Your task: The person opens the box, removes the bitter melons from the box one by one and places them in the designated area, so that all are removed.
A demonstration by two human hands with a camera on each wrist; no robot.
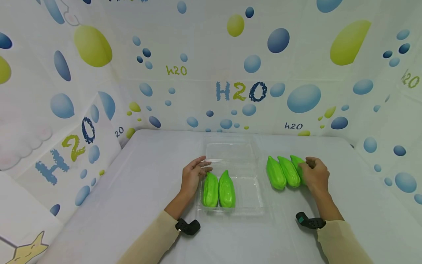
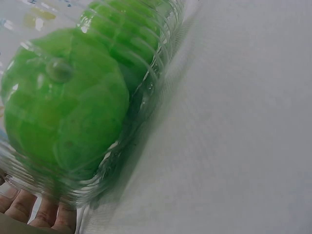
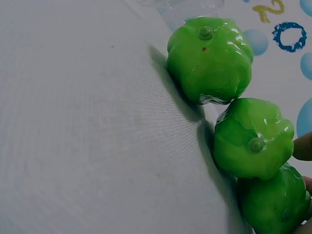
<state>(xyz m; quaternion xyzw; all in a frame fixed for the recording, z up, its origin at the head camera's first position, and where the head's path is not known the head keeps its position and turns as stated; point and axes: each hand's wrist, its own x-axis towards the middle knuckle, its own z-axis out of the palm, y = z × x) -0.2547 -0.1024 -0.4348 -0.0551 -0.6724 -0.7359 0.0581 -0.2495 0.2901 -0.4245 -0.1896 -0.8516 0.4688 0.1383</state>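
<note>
Left hand (image 1: 192,176) rests with straight fingers against the clear plastic tray (image 1: 250,205), two green gourds (image 1: 219,190) inside. Right hand (image 1: 315,175) curls around the rightmost gourd (image 1: 296,163) of three on the table (image 1: 132,205). The backdrop (image 1: 242,91) reads "H2O".

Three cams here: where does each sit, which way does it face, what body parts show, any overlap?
Head: worn high, faces forward and down at the table; shows left hand at the clear tray, right hand on the rightmost gourd, both sleeves.
Left wrist: low by the tray, faces its end wall and the two gourds inside; only fingertips show.
Right wrist: low on the table, faces the three loose gourds end-on; finger edge shows.
Shared: head and left wrist both see the tray gourds.
</note>
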